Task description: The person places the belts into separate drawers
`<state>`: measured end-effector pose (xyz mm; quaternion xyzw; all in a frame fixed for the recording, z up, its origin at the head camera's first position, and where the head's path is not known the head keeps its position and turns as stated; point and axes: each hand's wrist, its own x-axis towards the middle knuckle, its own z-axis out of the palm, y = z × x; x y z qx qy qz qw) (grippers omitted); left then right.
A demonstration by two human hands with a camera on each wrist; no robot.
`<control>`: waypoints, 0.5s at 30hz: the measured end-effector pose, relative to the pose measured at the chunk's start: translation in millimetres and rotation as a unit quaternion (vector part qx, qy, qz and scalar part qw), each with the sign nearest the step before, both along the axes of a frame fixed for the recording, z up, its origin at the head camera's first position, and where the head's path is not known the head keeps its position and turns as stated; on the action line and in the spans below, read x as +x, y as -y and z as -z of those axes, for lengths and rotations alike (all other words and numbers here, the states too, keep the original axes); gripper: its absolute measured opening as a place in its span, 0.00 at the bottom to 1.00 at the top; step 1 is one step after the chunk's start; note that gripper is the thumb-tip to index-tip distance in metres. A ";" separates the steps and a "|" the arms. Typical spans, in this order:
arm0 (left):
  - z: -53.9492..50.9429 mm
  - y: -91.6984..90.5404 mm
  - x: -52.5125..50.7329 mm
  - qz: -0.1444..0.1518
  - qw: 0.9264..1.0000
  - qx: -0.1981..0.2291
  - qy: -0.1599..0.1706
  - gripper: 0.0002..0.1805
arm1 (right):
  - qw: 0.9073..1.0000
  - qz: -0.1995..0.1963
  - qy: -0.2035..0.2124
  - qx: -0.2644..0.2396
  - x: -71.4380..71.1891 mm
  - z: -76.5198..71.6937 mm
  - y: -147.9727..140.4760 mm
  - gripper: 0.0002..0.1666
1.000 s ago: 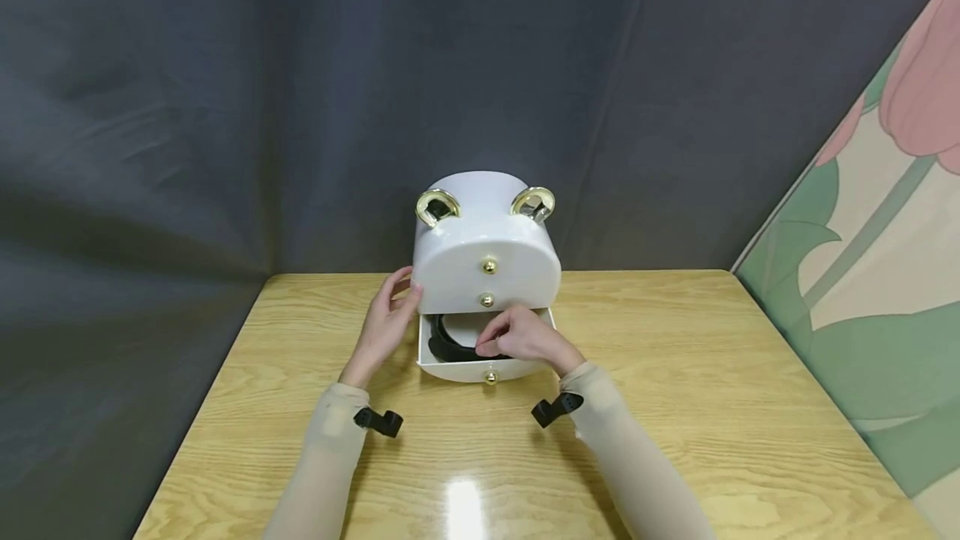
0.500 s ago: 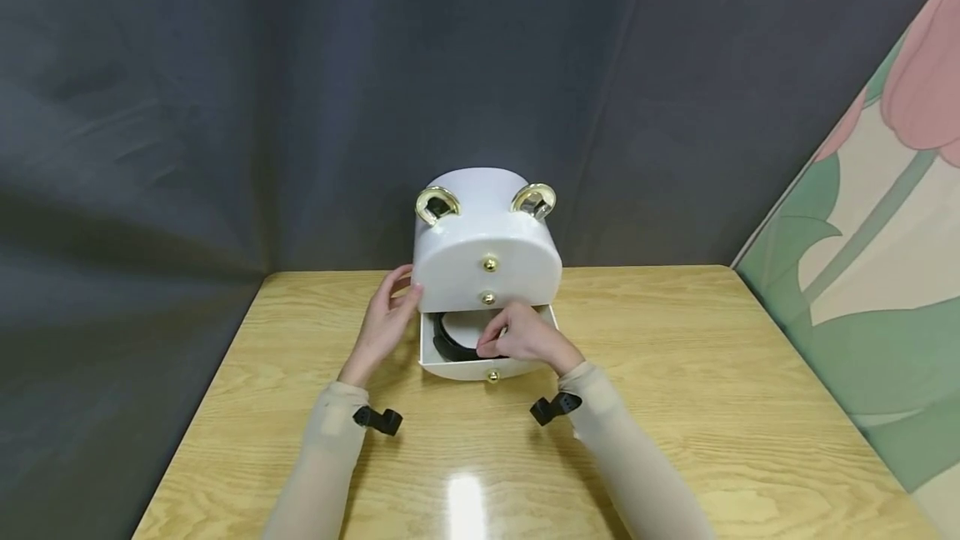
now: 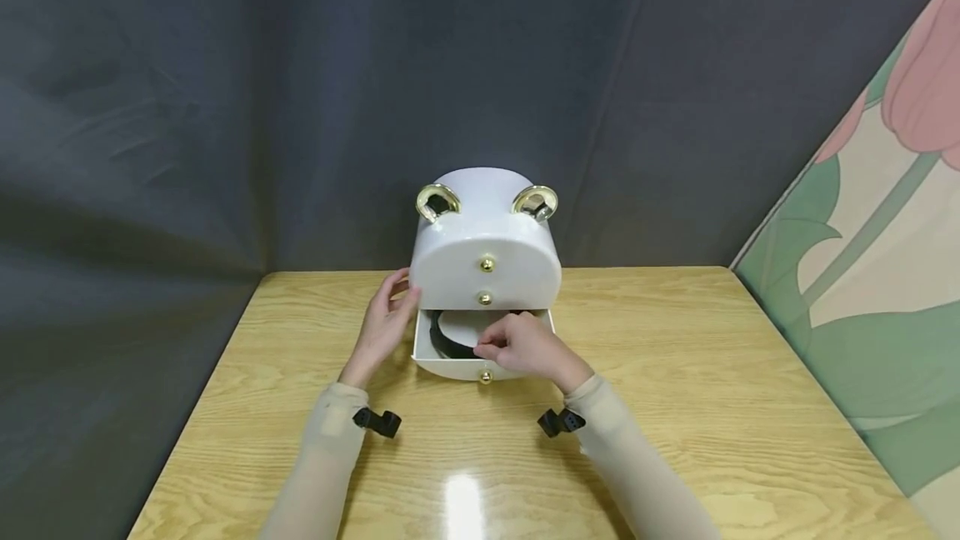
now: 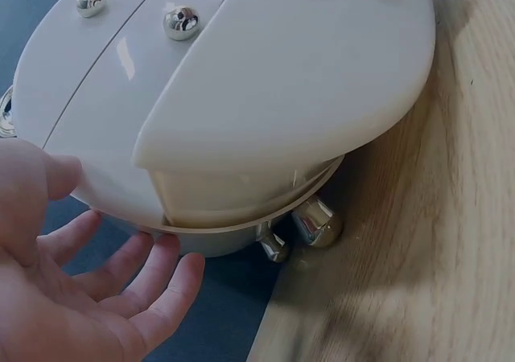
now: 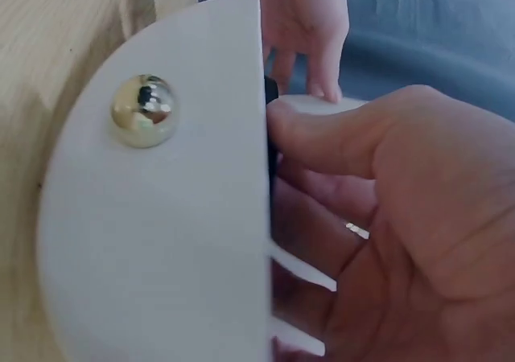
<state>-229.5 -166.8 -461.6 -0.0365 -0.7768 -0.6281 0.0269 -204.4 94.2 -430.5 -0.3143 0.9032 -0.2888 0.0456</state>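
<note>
A white rounded drawer box (image 3: 480,244) with gold ear-shaped rings on top stands on the table, its bottom drawer (image 3: 450,369) pulled out. Inside that drawer lies a black curved band (image 3: 444,343), partly covered by the right hand. My right hand (image 3: 528,346) reaches over the drawer's front and pinches the band between thumb and fingers; in the right wrist view only a dark sliver of the band (image 5: 271,92) shows. My left hand (image 3: 385,325) touches the box's left side with spread, slightly bent fingers, seen close up in the left wrist view (image 4: 105,290).
The wooden table (image 3: 675,407) reaches back to a dark grey curtain (image 3: 480,65). At the right hangs a flower-patterned cloth (image 3: 870,273). Gold knobs (image 3: 486,265) stick out of the drawer fronts, and gold feet (image 4: 318,221) hold up the box.
The right hand has shifted slightly, with its wrist a little farther right. The band has turned a bit in the drawer, and the drawer has moved slightly left. The left hand stays in place.
</note>
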 end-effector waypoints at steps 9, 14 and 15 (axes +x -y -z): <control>-0.6 1.8 -0.9 -0.009 1.000 -0.003 -0.009 0.29 | 0.991 0.034 -0.117 0.051 8.7 -3.9 9.5 0.05; 0.0 -0.5 -0.8 -0.007 1.000 0.002 -0.009 0.28 | 0.984 0.025 -0.164 0.065 5.3 1.5 6.8 0.03; -0.1 -0.8 -0.3 -0.007 1.000 0.003 -0.009 0.28 | 0.987 0.011 -0.149 0.060 4.2 1.7 4.2 0.03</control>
